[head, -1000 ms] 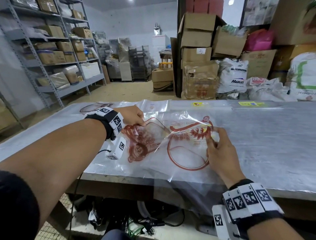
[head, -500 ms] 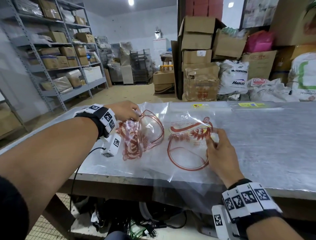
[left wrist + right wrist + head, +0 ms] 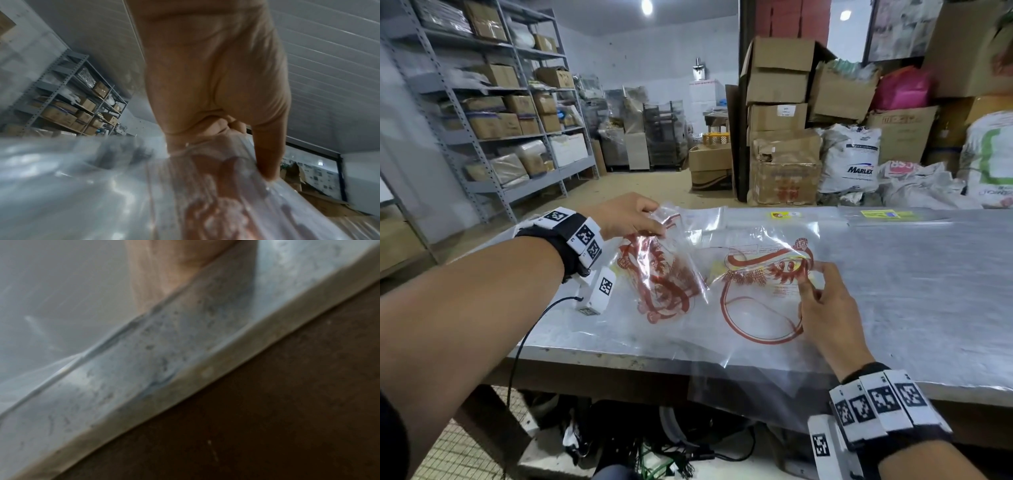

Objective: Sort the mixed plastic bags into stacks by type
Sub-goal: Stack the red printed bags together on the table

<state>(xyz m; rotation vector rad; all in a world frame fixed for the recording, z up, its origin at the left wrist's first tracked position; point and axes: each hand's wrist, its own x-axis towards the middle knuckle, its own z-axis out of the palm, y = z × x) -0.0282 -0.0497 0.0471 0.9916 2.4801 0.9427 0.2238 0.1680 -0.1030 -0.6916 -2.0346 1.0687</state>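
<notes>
The left hand (image 3: 628, 214) pinches the top of a crumpled clear bag with red print (image 3: 664, 274), lifted at ten o'clock over the metal table (image 3: 928, 291). The right hand (image 3: 825, 305), fingers loosely bent, pinches the edge of a flat red-printed bag (image 3: 756, 294) lying at the table's centre.

Ceiling lamps (image 3: 647, 7) light the head view evenly and sharply, though the shelving (image 3: 482, 113) bows at the wide-angle edges. Glare streaks the clear printed bags (image 3: 763, 260). The left wrist view smears with motion blur; the right wrist view is soft, its lower half dark.
</notes>
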